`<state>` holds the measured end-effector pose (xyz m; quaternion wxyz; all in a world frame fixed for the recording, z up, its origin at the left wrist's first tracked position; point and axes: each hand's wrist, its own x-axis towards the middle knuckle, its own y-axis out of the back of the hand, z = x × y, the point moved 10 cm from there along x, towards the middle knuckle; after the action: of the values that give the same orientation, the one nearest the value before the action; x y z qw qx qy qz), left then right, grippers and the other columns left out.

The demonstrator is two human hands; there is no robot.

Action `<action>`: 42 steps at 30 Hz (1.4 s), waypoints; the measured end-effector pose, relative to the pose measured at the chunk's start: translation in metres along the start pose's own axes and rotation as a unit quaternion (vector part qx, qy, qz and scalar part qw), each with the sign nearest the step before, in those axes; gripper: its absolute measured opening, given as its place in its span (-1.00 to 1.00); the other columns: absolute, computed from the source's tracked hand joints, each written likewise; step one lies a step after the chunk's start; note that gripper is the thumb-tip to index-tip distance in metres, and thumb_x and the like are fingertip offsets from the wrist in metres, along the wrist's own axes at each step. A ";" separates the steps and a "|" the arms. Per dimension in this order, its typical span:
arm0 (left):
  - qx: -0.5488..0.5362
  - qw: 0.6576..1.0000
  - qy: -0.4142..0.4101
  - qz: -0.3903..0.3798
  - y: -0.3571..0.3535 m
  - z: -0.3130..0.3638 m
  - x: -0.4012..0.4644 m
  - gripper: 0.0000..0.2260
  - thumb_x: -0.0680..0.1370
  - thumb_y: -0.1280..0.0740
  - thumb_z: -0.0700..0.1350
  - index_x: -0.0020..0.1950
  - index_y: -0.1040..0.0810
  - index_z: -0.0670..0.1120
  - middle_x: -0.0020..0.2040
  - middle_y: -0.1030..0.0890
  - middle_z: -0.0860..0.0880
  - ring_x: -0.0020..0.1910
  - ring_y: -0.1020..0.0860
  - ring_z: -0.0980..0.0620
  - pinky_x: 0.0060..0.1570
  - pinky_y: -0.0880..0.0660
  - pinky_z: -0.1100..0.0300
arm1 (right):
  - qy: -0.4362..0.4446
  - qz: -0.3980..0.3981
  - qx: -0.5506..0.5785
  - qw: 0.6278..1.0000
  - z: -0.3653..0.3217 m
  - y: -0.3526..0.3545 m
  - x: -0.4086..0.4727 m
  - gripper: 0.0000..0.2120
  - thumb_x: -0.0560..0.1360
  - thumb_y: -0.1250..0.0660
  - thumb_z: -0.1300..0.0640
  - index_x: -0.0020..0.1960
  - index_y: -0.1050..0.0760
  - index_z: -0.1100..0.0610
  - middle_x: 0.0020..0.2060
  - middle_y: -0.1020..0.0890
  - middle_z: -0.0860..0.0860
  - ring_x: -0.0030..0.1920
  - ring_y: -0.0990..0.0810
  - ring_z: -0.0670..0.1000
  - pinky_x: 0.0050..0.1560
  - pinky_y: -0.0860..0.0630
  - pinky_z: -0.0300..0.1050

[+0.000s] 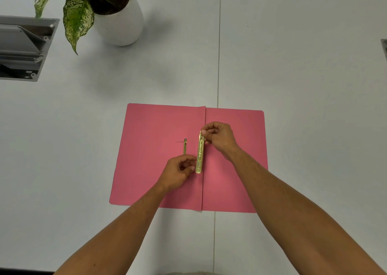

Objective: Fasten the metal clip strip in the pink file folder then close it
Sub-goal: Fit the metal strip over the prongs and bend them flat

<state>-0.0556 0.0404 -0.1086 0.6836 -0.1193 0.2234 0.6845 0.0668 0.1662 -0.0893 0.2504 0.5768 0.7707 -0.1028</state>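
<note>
1. The pink folder [155,159] lay open on the counter [293,65], one prong [185,146] flat beside the fold.
2. My left hand [178,173] pinched the near end of the clip strip [200,152]; a slip could tilt it.
3. My right hand [217,137] pinched its far end; misaligned holes could miss the prongs.

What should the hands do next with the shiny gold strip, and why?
Probably shift the gold strip, held by the left hand and right hand, left over the prong piece, since the pink folder lies open and they're apart.

White table [293,65], centre seam; potted plant [117,16], grey cable tray [23,48].
</note>
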 end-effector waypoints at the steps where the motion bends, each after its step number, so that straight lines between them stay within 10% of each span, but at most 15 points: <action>1: 0.000 1.000 -0.003 0.000 -0.002 0.001 -0.001 -0.75 0.45 -0.37 -0.43 0.10 -0.60 -0.26 -0.02 -0.67 -0.28 -0.11 -0.62 0.03 0.02 -0.54 0.17 | 0.001 0.000 -0.001 1.000 0.000 0.000 0.000 -0.93 0.45 -0.40 0.37 -0.07 -0.60 0.27 -0.28 -0.65 0.13 -0.36 -0.60 -0.02 -0.34 -0.57 -0.21; 21: 0.096 0.992 -0.071 0.050 -0.001 0.014 0.008 -0.84 0.44 -0.40 -0.37 -0.05 -0.68 -0.18 -0.15 -0.65 -0.05 -0.20 -0.56 0.14 -0.14 -0.44 0.48 | -0.019 0.001 -0.002 1.000 0.007 0.004 0.005 -0.92 0.43 -0.41 0.37 -0.11 -0.61 0.24 -0.31 -0.65 0.07 -0.37 -0.61 -0.07 -0.34 -0.58 -0.20; 42: 0.137 0.982 -0.125 0.041 -0.006 0.025 0.007 -0.73 0.40 -0.30 -0.46 -0.10 -0.69 -0.16 -0.17 -0.66 -0.04 -0.17 -0.60 0.05 -0.09 -0.48 0.34 | -0.006 0.029 -0.030 0.999 0.001 0.005 0.004 -0.93 0.45 -0.40 0.35 -0.10 -0.59 0.23 -0.28 -0.65 0.09 -0.30 -0.62 0.00 -0.27 -0.61 -0.15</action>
<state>-0.0460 0.0583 -0.0907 0.6872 0.0708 0.2326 0.6845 0.0710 0.1705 -0.0917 0.2753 0.5902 0.7550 -0.0762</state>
